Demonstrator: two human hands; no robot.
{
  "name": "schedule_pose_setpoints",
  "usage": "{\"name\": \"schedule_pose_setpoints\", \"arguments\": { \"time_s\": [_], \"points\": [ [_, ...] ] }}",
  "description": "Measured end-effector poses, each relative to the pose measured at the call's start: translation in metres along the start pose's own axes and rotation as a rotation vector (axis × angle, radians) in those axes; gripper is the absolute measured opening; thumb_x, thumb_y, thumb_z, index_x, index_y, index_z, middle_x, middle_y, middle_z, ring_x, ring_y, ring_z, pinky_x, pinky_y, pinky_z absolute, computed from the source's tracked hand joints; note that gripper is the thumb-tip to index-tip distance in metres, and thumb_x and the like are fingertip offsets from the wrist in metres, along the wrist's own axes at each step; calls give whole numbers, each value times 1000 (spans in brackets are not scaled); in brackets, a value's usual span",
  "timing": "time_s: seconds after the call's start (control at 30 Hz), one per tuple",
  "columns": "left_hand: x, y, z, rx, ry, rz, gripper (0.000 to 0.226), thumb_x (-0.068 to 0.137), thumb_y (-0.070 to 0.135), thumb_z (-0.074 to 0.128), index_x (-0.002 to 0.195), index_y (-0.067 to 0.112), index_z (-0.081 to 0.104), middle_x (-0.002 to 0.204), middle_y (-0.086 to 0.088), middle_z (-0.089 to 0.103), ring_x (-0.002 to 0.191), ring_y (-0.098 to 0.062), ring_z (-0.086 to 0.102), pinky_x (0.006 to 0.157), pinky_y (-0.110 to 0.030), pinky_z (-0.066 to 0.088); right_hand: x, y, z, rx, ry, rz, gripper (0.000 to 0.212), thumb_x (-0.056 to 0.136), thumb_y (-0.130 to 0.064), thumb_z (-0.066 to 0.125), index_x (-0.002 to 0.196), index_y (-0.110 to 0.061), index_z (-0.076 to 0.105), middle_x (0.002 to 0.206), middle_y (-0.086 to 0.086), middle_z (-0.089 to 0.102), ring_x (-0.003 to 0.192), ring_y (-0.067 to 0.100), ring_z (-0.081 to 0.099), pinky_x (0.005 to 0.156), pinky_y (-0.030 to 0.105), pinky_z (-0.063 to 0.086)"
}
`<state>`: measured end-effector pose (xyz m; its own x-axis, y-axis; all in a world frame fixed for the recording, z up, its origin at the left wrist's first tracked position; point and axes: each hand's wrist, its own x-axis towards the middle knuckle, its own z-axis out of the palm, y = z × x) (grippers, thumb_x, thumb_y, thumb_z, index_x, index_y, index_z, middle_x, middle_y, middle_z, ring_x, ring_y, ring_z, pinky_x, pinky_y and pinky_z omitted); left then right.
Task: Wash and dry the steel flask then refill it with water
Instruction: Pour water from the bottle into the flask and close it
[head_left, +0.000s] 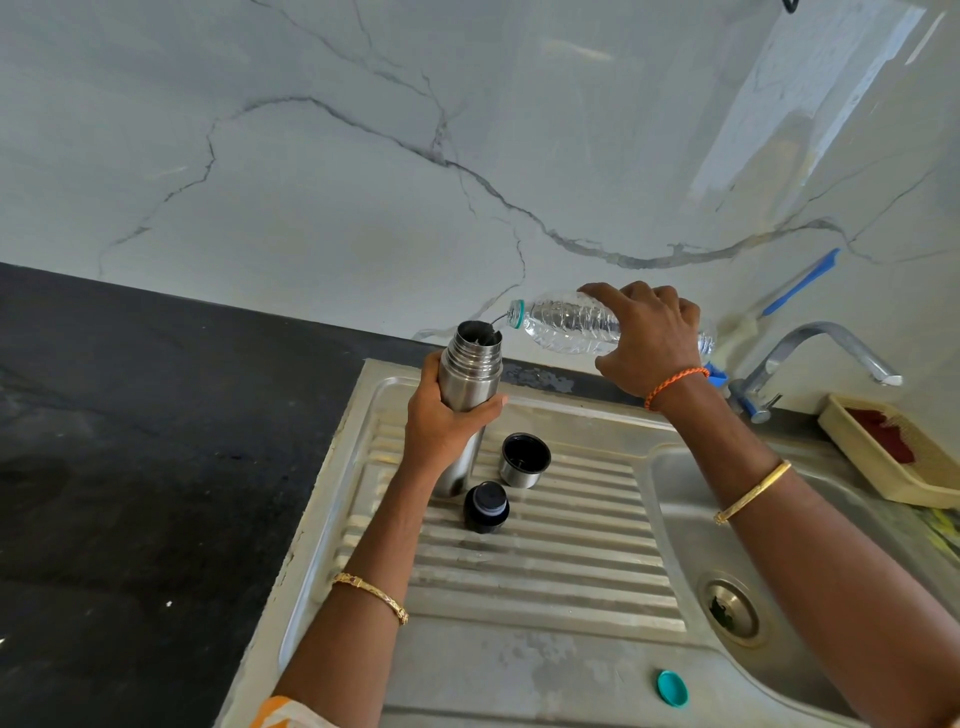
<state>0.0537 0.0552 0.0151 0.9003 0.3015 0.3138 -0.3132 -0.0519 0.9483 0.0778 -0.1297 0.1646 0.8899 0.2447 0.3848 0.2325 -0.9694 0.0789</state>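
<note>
- Marble-veined wall (363, 156) rises behind a black counter (130, 441) and a steel sink (670, 499) with a ribbed drainboard (545, 561).
- I see my left hand (441, 421) wrapped around the flask (470, 374), which stands upright on the drainboard with its mouth uncovered.
- My right hand (649, 338) grips a clear water bottle (566, 322), tipped sideways, its neck just above the flask's mouth; a thin stream runs in.
- Just right of my left hand sit the flask's cup (524, 460) and, nearer me, its black stopper (487, 506).
- A teal bottle cap (672, 688) lies under my right forearm.
- Beyond my right hand: a tap (815, 353) and a cream basket (883, 457).
</note>
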Motion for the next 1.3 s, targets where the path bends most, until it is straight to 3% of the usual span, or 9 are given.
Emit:
{"name": "schedule_pose_setpoints", "arguments": {
  "time_s": [1.3],
  "points": [
    [-1, -1, -1, -10, -9, -5, 64, 68, 20, 87, 120, 25, 50, 102, 10, 67, 85, -3, 66, 72, -21, 56, -3, -4, -2, -25, 13, -4, 71, 75, -8, 66, 138, -34, 43, 124, 8, 53, 120, 33, 41, 105, 46, 25]
  ]
}}
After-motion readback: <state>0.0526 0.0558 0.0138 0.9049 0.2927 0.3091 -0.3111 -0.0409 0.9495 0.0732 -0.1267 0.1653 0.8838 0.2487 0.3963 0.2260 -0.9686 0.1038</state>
